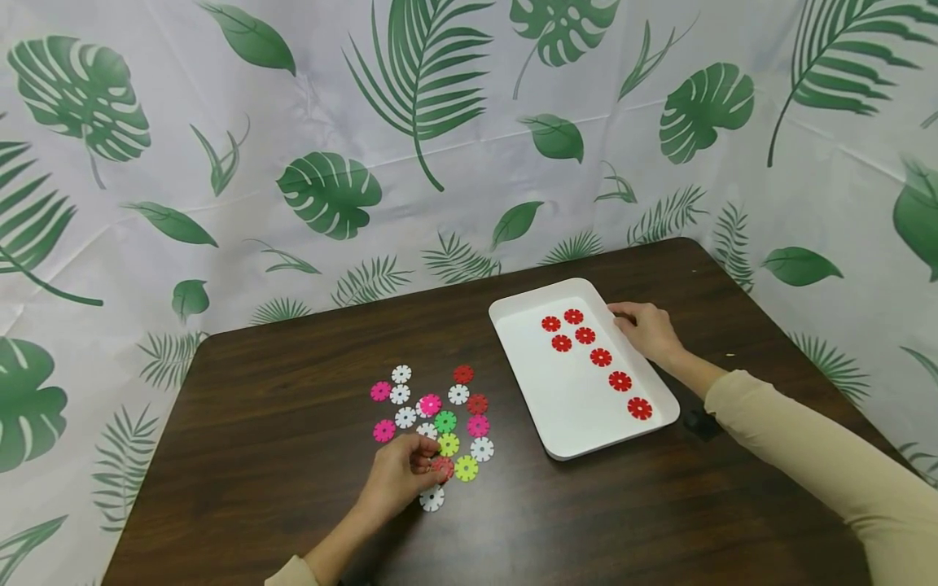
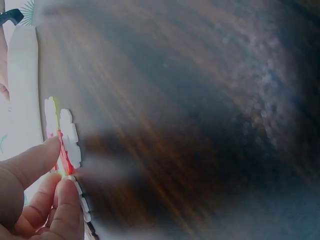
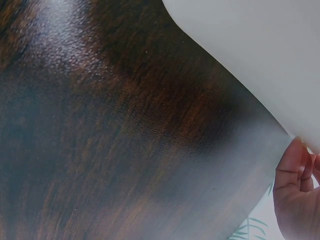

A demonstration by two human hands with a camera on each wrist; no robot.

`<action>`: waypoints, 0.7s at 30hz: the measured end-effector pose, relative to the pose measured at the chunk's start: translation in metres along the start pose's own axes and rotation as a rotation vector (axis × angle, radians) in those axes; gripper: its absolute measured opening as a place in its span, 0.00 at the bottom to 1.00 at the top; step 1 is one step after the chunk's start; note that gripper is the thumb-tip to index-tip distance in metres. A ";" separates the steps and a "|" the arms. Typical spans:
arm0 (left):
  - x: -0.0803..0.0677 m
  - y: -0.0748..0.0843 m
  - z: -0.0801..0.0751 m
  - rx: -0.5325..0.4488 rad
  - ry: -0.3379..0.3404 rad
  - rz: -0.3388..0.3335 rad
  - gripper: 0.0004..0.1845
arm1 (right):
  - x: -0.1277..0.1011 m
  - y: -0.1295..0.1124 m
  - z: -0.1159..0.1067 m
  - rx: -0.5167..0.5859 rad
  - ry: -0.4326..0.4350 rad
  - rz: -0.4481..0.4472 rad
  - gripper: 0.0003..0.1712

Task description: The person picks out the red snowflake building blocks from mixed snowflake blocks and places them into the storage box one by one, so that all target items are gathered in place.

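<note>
My left hand (image 1: 396, 478) pinches a red notched plastic disc (image 1: 442, 468) between thumb and fingers, just over the table. In the left wrist view the red disc (image 2: 65, 154) is edge-on at the fingertips. Around that hand lie loose discs of the same shape: white (image 1: 432, 498), yellow (image 1: 466, 468), green (image 1: 444, 421), pink (image 1: 384, 430) and red (image 1: 477, 404). My right hand (image 1: 650, 330) grips the right rim of a white tray (image 1: 528, 391). Several red discs (image 1: 601, 357) lie flat in it. The right wrist view shows those fingers (image 3: 290, 162) at the tray's edge.
The dark wooden table (image 1: 278, 407) carries everything. Behind it hangs a white cloth (image 1: 469, 195) printed with green leaves. A small black object (image 1: 699, 423) is partly hidden beside the tray, near the right forearm.
</note>
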State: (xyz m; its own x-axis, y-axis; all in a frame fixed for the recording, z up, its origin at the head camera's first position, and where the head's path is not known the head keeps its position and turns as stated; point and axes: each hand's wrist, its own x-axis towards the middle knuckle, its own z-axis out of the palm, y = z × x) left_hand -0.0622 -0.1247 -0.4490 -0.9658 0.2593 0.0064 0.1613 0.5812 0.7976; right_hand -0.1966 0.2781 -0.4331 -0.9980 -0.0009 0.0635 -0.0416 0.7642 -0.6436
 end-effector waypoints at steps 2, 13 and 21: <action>0.000 0.000 0.000 0.024 0.005 0.013 0.15 | 0.000 0.000 0.000 0.001 -0.002 0.001 0.20; 0.000 0.000 0.001 0.101 0.011 0.043 0.14 | 0.000 -0.001 0.000 0.001 -0.010 0.011 0.21; 0.000 -0.001 0.001 0.140 0.011 0.054 0.13 | 0.000 -0.001 0.000 -0.002 -0.008 0.010 0.21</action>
State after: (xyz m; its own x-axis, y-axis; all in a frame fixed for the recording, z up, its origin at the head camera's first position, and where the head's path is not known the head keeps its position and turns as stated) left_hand -0.0619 -0.1242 -0.4507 -0.9571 0.2846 0.0544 0.2390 0.6690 0.7038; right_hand -0.1962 0.2774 -0.4327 -0.9987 0.0017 0.0513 -0.0317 0.7655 -0.6427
